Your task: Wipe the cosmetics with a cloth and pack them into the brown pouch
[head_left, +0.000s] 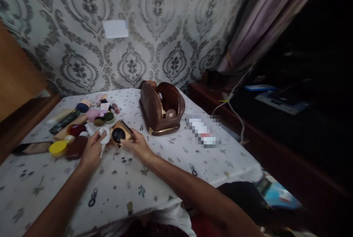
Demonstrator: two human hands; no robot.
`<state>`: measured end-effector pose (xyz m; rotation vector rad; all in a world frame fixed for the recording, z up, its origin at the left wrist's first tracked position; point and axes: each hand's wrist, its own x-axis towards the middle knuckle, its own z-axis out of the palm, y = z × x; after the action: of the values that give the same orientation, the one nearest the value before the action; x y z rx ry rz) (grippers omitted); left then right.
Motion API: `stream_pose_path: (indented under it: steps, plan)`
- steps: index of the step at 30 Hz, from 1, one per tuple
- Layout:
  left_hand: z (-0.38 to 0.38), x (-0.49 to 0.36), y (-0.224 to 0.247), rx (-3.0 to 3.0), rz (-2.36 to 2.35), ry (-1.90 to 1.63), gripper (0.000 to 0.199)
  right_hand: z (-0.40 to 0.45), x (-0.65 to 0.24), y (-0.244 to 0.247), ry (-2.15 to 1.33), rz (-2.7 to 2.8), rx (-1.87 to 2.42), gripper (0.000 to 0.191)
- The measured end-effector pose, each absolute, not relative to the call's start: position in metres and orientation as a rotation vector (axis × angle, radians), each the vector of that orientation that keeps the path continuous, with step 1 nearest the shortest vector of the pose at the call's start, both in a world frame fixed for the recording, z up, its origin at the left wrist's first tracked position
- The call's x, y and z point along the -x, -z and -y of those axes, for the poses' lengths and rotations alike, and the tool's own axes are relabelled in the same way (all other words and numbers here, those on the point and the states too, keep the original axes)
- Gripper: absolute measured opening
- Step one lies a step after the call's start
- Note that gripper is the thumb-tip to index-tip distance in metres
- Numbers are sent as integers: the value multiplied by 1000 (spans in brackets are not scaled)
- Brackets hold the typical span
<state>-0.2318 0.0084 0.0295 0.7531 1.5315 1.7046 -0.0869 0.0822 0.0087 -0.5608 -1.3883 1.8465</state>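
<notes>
My right hand [140, 146] is closed on a gold, box-shaped item with a round black part [121, 132], held just over the printed cloth. Close to its left, my left hand [93, 148] pinches a small white item [104, 136]; blur hides its exact kind. Beside my left hand lie a dark red-brown rounded item [77, 148] and a jar with a yellow lid [58, 149]. Right of both hands stands a brown bag [151, 109], its gold zip undone and its mouth gaping.
Several cosmetics, among them a dark tube [65, 121] and a pink rounded item [93, 114], cluster at the table's left. A pixelated white object [202, 132] lies right of the bag. A white cable [237, 114] hangs near the dark wooden furniture [205, 95].
</notes>
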Motion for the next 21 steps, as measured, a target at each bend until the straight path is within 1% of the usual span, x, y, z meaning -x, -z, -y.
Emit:
stream_pose_path:
  steps: [3,7,11,15,17,21]
  plan:
    - [-7,240,-27,-849,-1620,-1645,46,-83,84,-10,-1897,1465,579,44]
    - [-6,234,-31,-999,-1770,-1564,47,-83,81,-14,-2049,1409,594,55]
    - [-8,222,-40,-1086,-1836,-1528,49,-84,82,-12,-2172,1178,616,51]
    - [-10,221,-37,-1323,-1940,-1482,45,-86,86,-6,-2242,992,513,54]
    - [-9,223,-33,-1426,-1948,-1436,44,-90,88,-4,-2231,910,513,52]
    - [-5,218,-30,-1568,-1906,-1318,40,-101,91,-3,-2169,710,620,38]
